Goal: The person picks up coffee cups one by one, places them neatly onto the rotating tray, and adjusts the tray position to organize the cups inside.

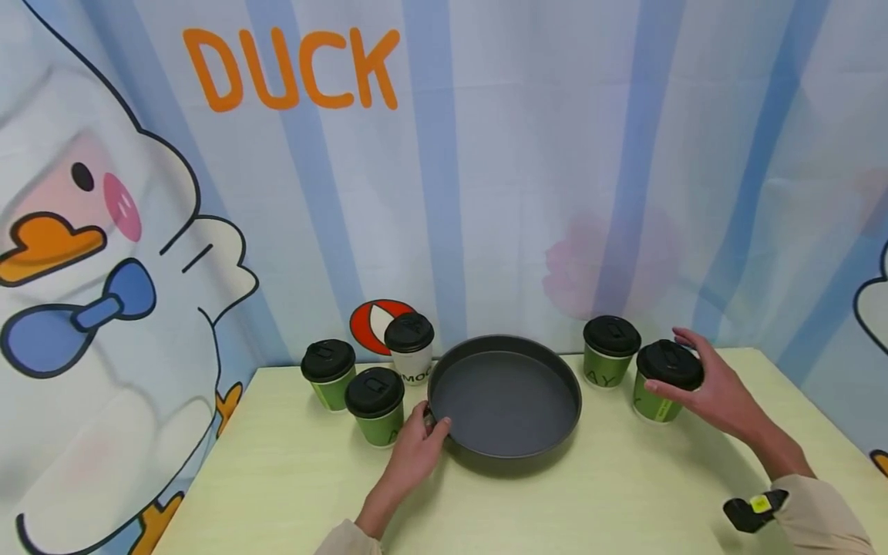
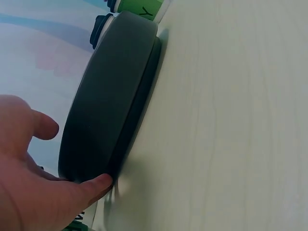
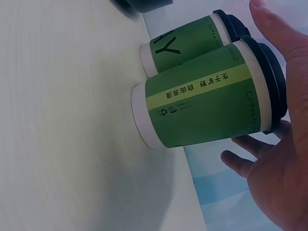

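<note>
A dark grey round pan (image 1: pixel 505 397) stands on the table, its outer wall (image 2: pixel 103 91) seen side-on in the left wrist view. My left hand (image 1: pixel 418 441) holds it at the left edge, with one finger low against its side and the thumb raised near the rim. On the right, my right hand (image 1: pixel 721 397) is spread around the black lid of a green paper coffee cup (image 1: pixel 655 401). In the right wrist view the thumb stands off the lid; some fingers are hidden behind the cup (image 3: pixel 202 101).
Behind the right-hand cup stands another green lidded cup (image 1: pixel 603 366). Left of the pan are two green cups (image 1: pixel 380 428) (image 1: pixel 333 391) and a white cup (image 1: pixel 414 364), all with black lids. A printed duck curtain (image 1: pixel 513 154) hangs behind the pale table (image 1: pixel 277 478).
</note>
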